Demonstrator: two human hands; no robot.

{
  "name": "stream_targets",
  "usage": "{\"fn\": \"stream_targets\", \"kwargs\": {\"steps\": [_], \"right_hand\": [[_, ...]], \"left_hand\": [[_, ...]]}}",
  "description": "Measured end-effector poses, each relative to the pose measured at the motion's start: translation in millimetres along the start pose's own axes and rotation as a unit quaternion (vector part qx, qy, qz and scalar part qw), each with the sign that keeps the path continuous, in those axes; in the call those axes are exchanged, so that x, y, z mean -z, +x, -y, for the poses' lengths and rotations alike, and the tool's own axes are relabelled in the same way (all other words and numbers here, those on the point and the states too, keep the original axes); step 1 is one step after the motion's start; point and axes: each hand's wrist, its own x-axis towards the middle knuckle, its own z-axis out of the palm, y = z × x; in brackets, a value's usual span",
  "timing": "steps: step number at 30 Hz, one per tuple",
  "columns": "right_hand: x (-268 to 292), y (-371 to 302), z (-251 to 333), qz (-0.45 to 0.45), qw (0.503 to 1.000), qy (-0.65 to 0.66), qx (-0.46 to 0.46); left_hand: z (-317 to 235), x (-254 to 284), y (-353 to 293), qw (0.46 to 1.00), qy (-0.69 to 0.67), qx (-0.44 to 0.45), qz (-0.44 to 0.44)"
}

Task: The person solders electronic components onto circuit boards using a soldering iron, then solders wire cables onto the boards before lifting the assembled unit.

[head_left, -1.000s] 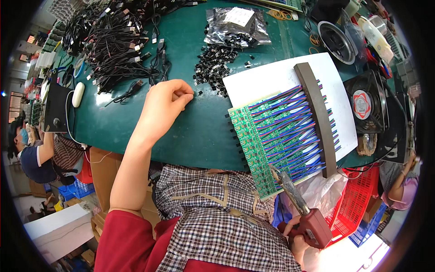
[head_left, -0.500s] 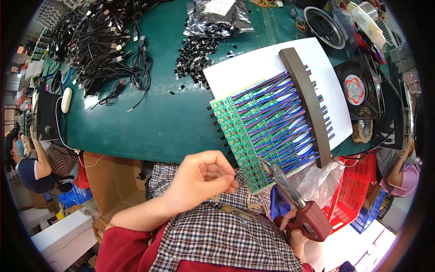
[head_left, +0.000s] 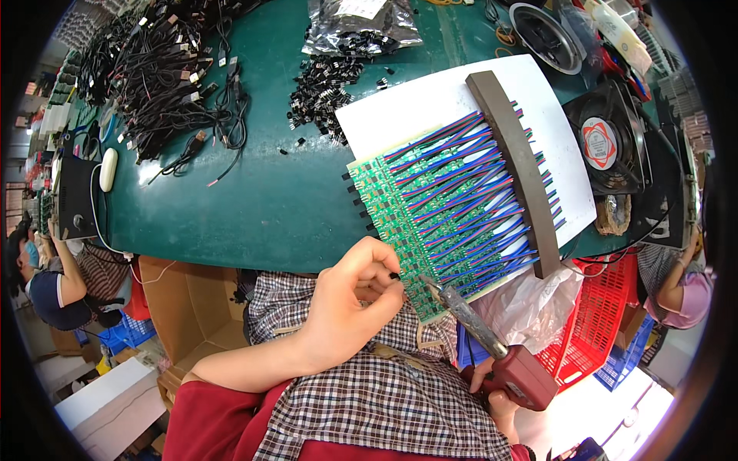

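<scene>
A panel of green circuit boards point(head_left: 377, 201) with blue, red and dark wires point(head_left: 453, 180) lies at the table's near edge. Small black connectors point(head_left: 357, 201) stick out along its left side. At the panel's lower left edge, my left hand point(head_left: 350, 307) pinches a small black connector point(head_left: 394, 276) between thumb and forefinger. My right hand point(head_left: 501, 403), partly hidden, is closed round the dark red handle of a soldering iron point(head_left: 526, 378). Its metal tip points up and left over the boards' lower end, close to my left fingertips; whether it touches, I cannot tell.
A brown bar point(head_left: 513, 173) lies across the wires on a white sheet point(head_left: 407, 107). Loose black connectors point(head_left: 319, 96), a clear bag point(head_left: 361, 27) and black cables point(head_left: 165, 84) lie farther back. A fan point(head_left: 607, 146) stands right; a red basket point(head_left: 584, 338) and carton point(head_left: 192, 307) sit below.
My left hand has come right to the boards' edge, where a black connector now shows at its fingertips. The iron's tip has shifted left and slightly down. The whole view has moved slightly.
</scene>
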Motion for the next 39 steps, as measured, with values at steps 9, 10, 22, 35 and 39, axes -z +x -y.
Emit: {"fn": "stream_targets", "kwargs": {"steps": [9,10,22,35,39], "right_hand": [[1.8,-5.8,-7.3,0.006,0.999,-0.035,-0.009],[1.4,-6.0,-7.3,-0.006,1.0,-0.026,-0.01],[2.6,-8.5,-11.0,0.002,0.999,0.036,-0.025],[10.3,-8.1,-18.5,0.039,0.998,-0.043,0.001],[7.1,-7.8,-16.0,0.029,0.998,-0.064,0.007]], "left_hand": [[6.2,-2.9,-1.6,1.0,0.004,-0.016,-0.002],[6.8,-3.1,-1.7,1.0,0.015,-0.023,-0.001],[10.6,-5.2,-1.2,0.999,0.018,-0.037,0.004],[11.3,-6.5,-3.2,0.999,-0.001,-0.035,-0.004],[11.8,-6.7,-2.9,1.0,-0.01,-0.029,-0.003]]}}
